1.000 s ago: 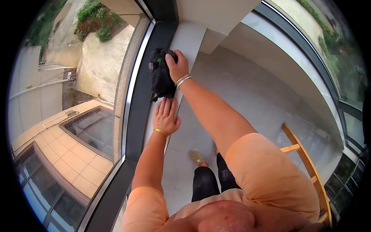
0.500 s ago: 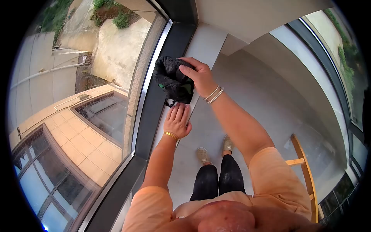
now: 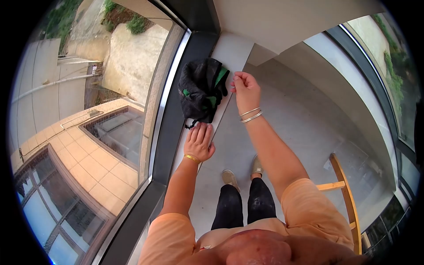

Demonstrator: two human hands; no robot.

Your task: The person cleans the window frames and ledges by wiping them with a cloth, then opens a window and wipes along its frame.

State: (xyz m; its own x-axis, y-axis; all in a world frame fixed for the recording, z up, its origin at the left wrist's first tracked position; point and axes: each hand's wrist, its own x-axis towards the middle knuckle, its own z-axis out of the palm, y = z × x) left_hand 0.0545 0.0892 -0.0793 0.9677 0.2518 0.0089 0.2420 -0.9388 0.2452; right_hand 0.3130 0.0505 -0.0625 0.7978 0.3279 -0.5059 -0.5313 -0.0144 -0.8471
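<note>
A soft black fabric bag [image 3: 196,88] with green patches sits slumped on the light windowsill [image 3: 236,46], against the dark window frame. A thin black cord [image 3: 191,125] trails from its near end. My left hand [image 3: 199,142] lies flat on the sill with fingers stretched out, the tips at the bag's near edge beside the cord. To the right of the bag, and apart from it, my right hand [image 3: 247,90] is raised with thumb and fingers pinched together. Whatever those fingertips may hold is too small to make out.
A large window [image 3: 132,145] runs along the left, with a tiled roof outside. Grey floor [image 3: 300,119] lies right of the sill, and my shoes [image 3: 230,177] are on it. A wooden chair or stool part [image 3: 346,192] stands at the lower right. Curved wall and glass are farther right.
My right hand has let go of the bag and moved right, its fingers now pinched. The bag has settled onto the sill and shows more green. My left hand stays on the sill.
</note>
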